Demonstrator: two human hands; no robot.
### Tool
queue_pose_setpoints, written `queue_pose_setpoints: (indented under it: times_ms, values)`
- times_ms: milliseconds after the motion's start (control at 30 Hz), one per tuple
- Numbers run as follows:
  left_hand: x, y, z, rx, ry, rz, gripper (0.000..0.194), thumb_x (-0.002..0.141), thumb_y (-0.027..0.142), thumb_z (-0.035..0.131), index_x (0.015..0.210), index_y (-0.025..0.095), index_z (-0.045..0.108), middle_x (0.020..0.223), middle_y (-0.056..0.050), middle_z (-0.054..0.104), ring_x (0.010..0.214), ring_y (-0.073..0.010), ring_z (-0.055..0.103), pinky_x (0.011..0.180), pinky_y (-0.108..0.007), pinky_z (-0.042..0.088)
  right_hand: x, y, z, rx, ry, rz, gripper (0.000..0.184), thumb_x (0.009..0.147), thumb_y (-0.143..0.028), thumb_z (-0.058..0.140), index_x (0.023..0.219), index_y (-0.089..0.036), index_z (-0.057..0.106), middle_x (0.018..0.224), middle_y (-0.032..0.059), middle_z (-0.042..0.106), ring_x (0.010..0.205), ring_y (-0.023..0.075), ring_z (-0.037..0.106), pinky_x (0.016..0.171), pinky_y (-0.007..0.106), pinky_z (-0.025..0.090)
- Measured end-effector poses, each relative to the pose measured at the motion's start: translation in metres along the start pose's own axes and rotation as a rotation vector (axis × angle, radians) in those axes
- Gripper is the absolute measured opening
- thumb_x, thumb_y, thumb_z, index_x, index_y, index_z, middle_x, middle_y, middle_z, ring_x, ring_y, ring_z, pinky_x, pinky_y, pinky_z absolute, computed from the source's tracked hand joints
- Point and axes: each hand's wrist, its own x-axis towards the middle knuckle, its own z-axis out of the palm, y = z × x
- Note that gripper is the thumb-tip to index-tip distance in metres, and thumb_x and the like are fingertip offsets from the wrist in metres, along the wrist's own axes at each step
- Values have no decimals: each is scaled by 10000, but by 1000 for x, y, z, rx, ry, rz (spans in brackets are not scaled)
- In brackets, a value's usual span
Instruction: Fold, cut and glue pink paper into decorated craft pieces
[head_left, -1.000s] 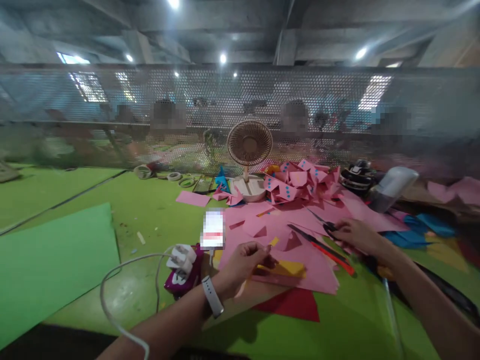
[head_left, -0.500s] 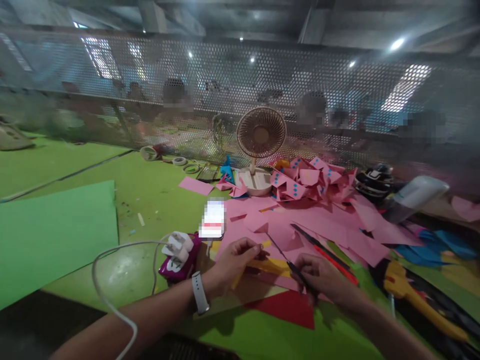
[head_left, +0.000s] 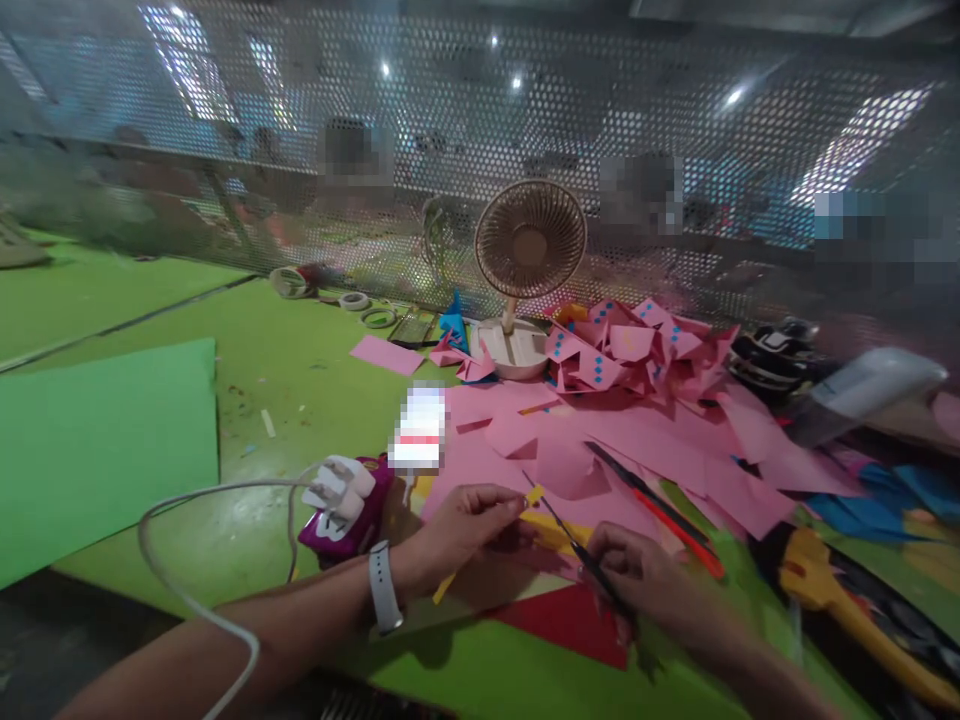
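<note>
My left hand (head_left: 480, 520), with a pale watch band on its wrist, pinches a narrow yellow paper strip (head_left: 535, 495). The strip's short end pokes out past the fingertips. In my right hand (head_left: 630, 570) are slim scissors (head_left: 559, 520) with dark handles; the thin blades point up and left, close beside the strip. Whether the blades touch it I cannot tell. Below the hands lie a wider yellow paper piece (head_left: 555, 533) and a red paper sheet (head_left: 570, 620). Pink paper sheets (head_left: 555, 460) spread just beyond them.
A small fan (head_left: 530, 245) stands behind, beside a heap of folded pink paper pieces (head_left: 637, 345). Left are a lit phone (head_left: 420, 425), a purple power block (head_left: 352, 515) with white plugs and cable, and a green sheet (head_left: 105, 450). At right lies a yellow-handled tool (head_left: 855, 620).
The view has tilted down slightly. The yellow strip's end now shows more clearly at my left fingertips, near the scissor blades. Both hands keep their grips.
</note>
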Motion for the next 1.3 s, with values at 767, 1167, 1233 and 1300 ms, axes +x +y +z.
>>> queue_pose_setpoints:
  times_ms: [767, 1167, 1233, 1300]
  values:
    - [-4, 1, 1, -4, -79, 30, 303, 673, 356, 747, 816, 133, 599, 719, -63, 700, 604, -121, 623, 580, -232, 463, 0, 5, 2, 20, 27, -31, 378, 738, -537, 601, 751, -188, 455, 524, -68, 563, 336, 59, 482, 346, 170, 379]
    - [0, -1, -4, -121, 9, 36, 342, 678, 362, 749, 870, 114, 613, 798, -78, 680, 735, -152, 636, 690, -269, 483, -10, -10, -14, -73, -47, 14, 347, 754, -498, 596, 746, -191, 434, 543, -83, 501, 343, 41, 422, 360, 171, 370]
    - [0, -1, -4, -152, -2, 34, 347, 686, 343, 748, 908, 118, 605, 810, -79, 684, 733, -149, 638, 708, -279, 485, -10, -12, -13, -124, -44, 27, 340, 753, -494, 590, 734, -191, 436, 543, -85, 478, 356, 41, 413, 357, 169, 368]
    - [0, 0, -4, -166, -28, 28, 353, 695, 328, 743, 942, 120, 600, 832, -81, 687, 715, -139, 637, 719, -287, 486, -10, -14, -11, -188, -35, 31, 327, 752, -482, 586, 720, -190, 442, 537, -85, 454, 382, 41, 402, 360, 158, 352]
